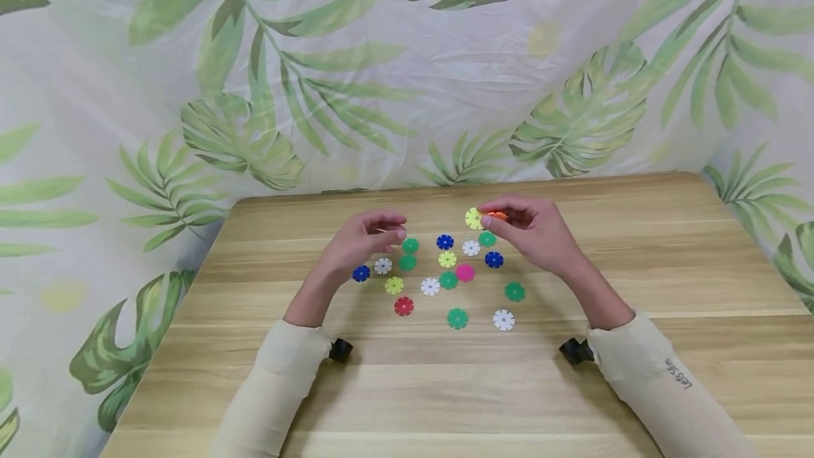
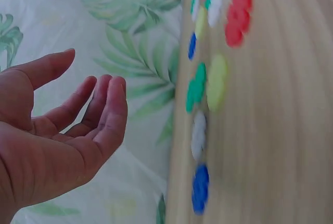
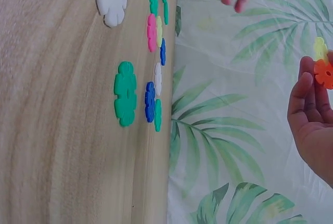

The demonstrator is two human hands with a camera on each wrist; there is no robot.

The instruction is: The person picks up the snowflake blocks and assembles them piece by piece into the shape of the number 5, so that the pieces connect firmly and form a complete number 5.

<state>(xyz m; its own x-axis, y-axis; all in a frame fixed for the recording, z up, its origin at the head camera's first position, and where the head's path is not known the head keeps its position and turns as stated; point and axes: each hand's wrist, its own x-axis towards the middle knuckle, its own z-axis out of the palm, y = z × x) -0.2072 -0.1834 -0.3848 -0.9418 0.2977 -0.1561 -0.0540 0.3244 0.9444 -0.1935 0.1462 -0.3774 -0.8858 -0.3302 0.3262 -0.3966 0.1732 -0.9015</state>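
Between thumb and fingers, my right hand (image 1: 534,232) pinches an orange notched plastic disc (image 3: 324,73) over the table's far part. A yellow notched disc (image 1: 473,218) sticks out beyond the orange one and seems joined to it. My left hand (image 1: 365,239) hovers over the left side of the spread with nothing in it; its fingers bend loosely, thumb apart, in the left wrist view. Closest to it in the head view are a green disc (image 1: 410,246), a second green disc (image 1: 408,262) and a white disc (image 1: 383,265).
Several more notched discs lie flat on the wooden table (image 1: 407,387), among them a red disc (image 1: 403,306), a pink disc (image 1: 466,273) and a blue disc (image 1: 494,259). Behind the table hangs a leaf-patterned cloth (image 1: 445,90).
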